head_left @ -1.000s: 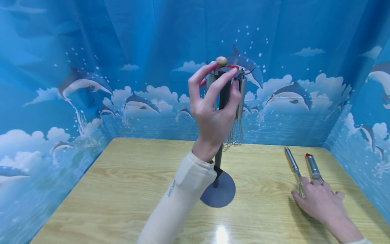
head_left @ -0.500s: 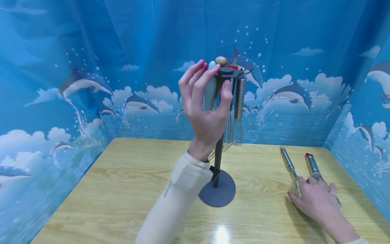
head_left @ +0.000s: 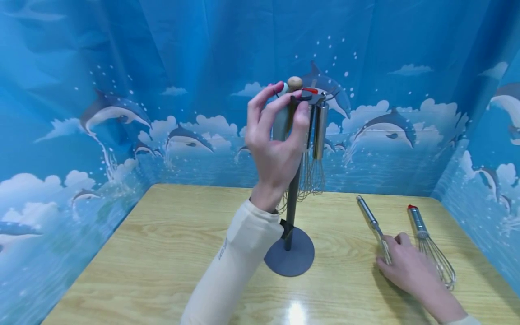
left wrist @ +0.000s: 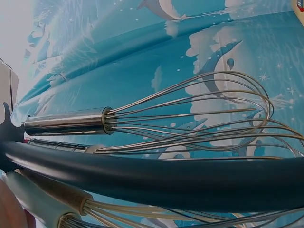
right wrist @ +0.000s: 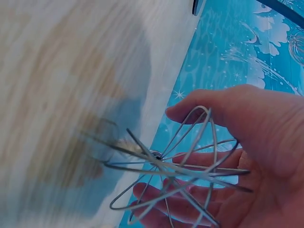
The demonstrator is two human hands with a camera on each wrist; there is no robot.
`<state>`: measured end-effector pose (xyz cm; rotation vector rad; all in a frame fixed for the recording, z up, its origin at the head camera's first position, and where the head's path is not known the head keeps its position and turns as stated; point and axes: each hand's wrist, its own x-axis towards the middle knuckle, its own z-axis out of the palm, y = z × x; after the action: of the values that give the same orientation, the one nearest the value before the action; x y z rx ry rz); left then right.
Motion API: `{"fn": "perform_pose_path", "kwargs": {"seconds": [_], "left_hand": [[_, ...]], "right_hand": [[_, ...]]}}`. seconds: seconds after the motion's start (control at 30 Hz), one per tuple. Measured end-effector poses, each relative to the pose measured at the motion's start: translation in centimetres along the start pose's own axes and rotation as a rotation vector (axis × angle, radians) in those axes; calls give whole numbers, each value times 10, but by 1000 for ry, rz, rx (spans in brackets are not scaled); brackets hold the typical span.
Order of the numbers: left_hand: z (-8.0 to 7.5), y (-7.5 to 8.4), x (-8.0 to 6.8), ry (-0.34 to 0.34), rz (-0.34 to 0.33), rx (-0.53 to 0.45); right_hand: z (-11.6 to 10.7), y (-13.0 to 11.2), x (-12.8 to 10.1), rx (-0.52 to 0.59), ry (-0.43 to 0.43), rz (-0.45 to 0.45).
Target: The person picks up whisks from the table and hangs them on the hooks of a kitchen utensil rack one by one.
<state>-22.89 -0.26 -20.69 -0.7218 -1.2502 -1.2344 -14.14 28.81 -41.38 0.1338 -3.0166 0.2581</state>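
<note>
The right grip [head_left: 406, 266] holds a whisk [head_left: 369, 214] by its wires, the steel handle pointing far left over the right part of the counter [head_left: 183, 248]. The left grip [head_left: 276, 149] has bent fingers at the top of a dark stand [head_left: 291, 207]; whether they pinch it, I cannot tell. Hanging whisks [head_left: 320, 131] surround the pole. Right of the held whisk lies a red-tipped one [head_left: 422, 234]. On the far side rises a blue dolphin curtain [head_left: 227, 45].
</note>
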Motion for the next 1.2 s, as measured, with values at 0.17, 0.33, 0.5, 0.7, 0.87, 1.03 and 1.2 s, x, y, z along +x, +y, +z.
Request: {"fn": "perform_pose_path", "kwargs": {"seconds": [0.17,0.33,0.5,0.7,0.87,1.03,1.2], "left_hand": [[1,-1,0,-21,-32,-19],[1,0,1,-28,-55,-40],[1,1,1,-26,-61,-48],[2,1,1,-31,-76,-58],[1,2,0,-39,-93,-52],[1,1,1,-41,-90,-39],[1,1,1,-45,-81,-28]], "right_hand": [[1,0,4,8,-38,2],[2,2,7,5,-79,-4],[1,2,9,13,-78,-1],[1,5,12,34,-85,1],[1,5,12,96,-91,36],[2,3,11,134,-69,77],[3,3,10,160,-37,85]]}}
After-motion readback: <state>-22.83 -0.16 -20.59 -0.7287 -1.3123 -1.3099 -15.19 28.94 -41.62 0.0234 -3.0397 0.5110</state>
